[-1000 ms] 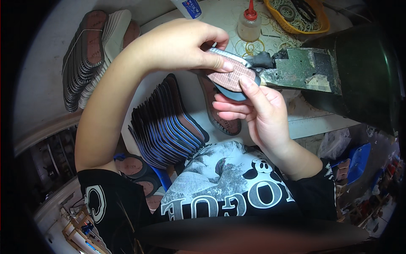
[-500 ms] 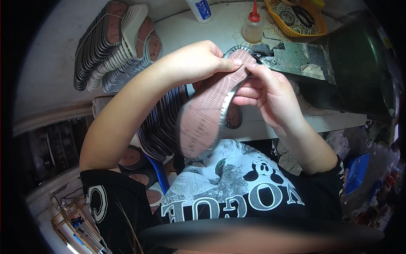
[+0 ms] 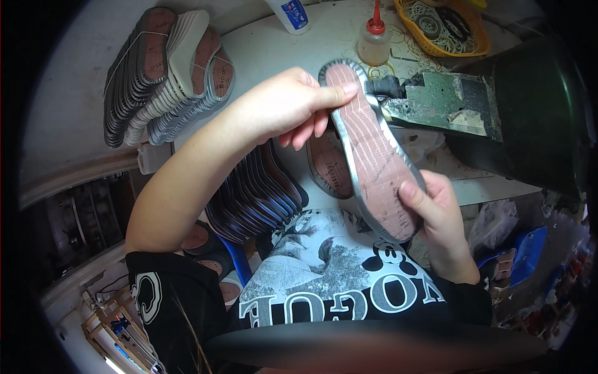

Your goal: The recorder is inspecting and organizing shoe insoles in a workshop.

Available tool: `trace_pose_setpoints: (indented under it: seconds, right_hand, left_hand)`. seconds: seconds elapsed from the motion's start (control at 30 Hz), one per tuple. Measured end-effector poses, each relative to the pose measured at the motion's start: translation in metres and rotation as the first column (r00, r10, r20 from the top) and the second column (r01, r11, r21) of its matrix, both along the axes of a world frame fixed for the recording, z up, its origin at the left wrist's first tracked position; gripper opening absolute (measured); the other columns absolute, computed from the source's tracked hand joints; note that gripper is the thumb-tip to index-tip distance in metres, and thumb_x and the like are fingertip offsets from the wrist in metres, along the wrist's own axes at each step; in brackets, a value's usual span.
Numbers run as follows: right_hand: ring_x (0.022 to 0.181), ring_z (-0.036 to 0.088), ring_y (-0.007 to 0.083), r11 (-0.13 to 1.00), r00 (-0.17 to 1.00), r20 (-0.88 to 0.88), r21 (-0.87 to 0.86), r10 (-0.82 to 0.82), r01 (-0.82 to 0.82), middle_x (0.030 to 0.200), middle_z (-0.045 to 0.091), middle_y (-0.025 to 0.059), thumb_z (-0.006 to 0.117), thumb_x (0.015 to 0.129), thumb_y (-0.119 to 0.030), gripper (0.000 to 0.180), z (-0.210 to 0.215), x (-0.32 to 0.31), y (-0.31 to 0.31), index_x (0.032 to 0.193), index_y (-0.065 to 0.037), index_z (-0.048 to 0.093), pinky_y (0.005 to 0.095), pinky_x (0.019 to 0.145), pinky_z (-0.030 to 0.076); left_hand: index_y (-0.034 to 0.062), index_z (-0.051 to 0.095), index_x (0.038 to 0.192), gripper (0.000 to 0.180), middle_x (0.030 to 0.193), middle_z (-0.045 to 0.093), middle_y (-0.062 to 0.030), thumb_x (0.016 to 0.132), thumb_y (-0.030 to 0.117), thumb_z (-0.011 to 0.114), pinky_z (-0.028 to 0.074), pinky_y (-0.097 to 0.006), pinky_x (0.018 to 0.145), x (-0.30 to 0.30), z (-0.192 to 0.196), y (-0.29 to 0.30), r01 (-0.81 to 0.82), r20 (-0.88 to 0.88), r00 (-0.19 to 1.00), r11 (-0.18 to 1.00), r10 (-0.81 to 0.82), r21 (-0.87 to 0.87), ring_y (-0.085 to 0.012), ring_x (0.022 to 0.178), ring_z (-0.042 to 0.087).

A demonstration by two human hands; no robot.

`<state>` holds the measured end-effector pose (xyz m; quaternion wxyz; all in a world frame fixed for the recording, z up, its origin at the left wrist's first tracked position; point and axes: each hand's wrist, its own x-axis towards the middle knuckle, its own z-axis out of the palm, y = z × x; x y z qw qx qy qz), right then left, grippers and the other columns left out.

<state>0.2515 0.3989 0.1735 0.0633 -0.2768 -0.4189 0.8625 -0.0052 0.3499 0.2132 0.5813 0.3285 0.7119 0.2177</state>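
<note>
A pink-bottomed insole (image 3: 379, 159) with a silver, pleated wrapped edge hangs slantwise in front of me, narrow end up at the left. My left hand (image 3: 309, 103) pinches that narrow end, its thumb lying on the pink face. Lower down, my right hand (image 3: 440, 209) grips the wide end, thumb on the face and fingers behind. Another insole (image 3: 330, 165) lies on the table just left of the held one, partly covered by it. Beside my left forearm stands a row of dark-edged insoles (image 3: 255, 190).
A green machine (image 3: 448, 103) with a black tip reaches in from the right, close behind the insole. Tied insole bundles (image 3: 165, 75) lie at the back left. Toward the back are a red-tipped squeeze bottle (image 3: 374, 47), a white-and-blue container (image 3: 291, 15) and a yellow basket (image 3: 416, 37).
The insole has swung so its wide end points down to the right instead of left. My right hand has moved from the narrow end to the wide end; the left still holds the narrow end.
</note>
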Motion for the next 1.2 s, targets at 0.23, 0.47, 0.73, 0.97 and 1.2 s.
trace_pose_setpoints:
  seconds: [0.23,0.47,0.73,0.97,1.2]
  right_hand:
    - [0.077,0.06,0.0075,0.994,0.987,-0.116,0.021,-0.109,0.112,0.089,0.066,0.0065,0.059,0.092,-0.023,0.03,-0.009,-0.054,-0.001,0.101,0.006,0.061,0.0226,0.069,0.048]
    - [0.076,0.058,0.0104,0.947,0.979,-0.132,0.301,0.154,-0.109,0.084,0.065,0.0046,0.062,0.09,-0.022,0.026,-0.02,-0.057,-0.059,0.099,0.002,0.062,0.0268,0.072,0.048]
    - [0.103,0.053,0.0296,-0.022,0.989,-0.001,1.0,0.146,0.004,0.115,0.053,0.0157,0.066,0.078,-0.014,0.04,-0.093,-0.06,-0.068,0.115,-0.002,0.054,0.0411,0.089,0.039]
    - [0.07,0.063,0.0381,0.722,0.804,0.44,0.39,0.399,-0.572,0.074,0.064,0.0193,0.058,0.085,-0.014,0.021,-0.103,-0.114,-0.077,0.096,0.003,0.062,0.044,0.068,0.05]
    - [0.056,0.057,0.0348,0.278,0.959,0.059,0.951,0.276,-0.138,0.059,0.056,0.0167,0.061,0.083,-0.019,0.023,-0.037,-0.079,-0.058,0.071,0.0,0.063,0.041,0.055,0.046]
  left_hand:
    - [0.0074,0.055,0.059,0.052,0.04,0.046,0.0002,0.087,0.051,0.058,0.028,-0.02,0.031,-0.029,-0.017,0.013,-0.132,-0.11,0.981,0.962,0.162,0.238,-0.0055,0.029,0.037]
    - [0.0024,0.063,0.075,0.042,0.058,0.06,-0.0068,0.091,0.04,0.056,0.039,-0.02,0.044,-0.03,-0.034,-0.068,-0.238,0.077,0.971,0.902,0.225,0.359,-0.008,0.044,0.05]
    - [0.0018,0.039,0.137,0.069,0.146,0.029,-0.0235,0.085,0.042,0.06,0.012,-0.052,0.112,-0.002,-0.112,-0.159,0.081,-0.865,0.483,0.977,0.134,0.197,-0.0376,0.139,0.02]
    - [0.0003,0.032,0.14,0.066,0.149,0.021,-0.0235,0.088,0.034,0.054,0.006,-0.052,0.113,0.008,-0.139,-0.163,0.046,-0.857,0.49,0.977,0.161,0.21,-0.0349,0.142,0.012]
    - [-0.0016,0.034,0.138,0.058,0.148,0.025,-0.0211,0.093,0.031,0.05,0.014,-0.045,0.113,0.011,-0.138,-0.169,-0.125,-0.65,0.475,0.776,0.594,0.618,-0.0309,0.14,0.02]
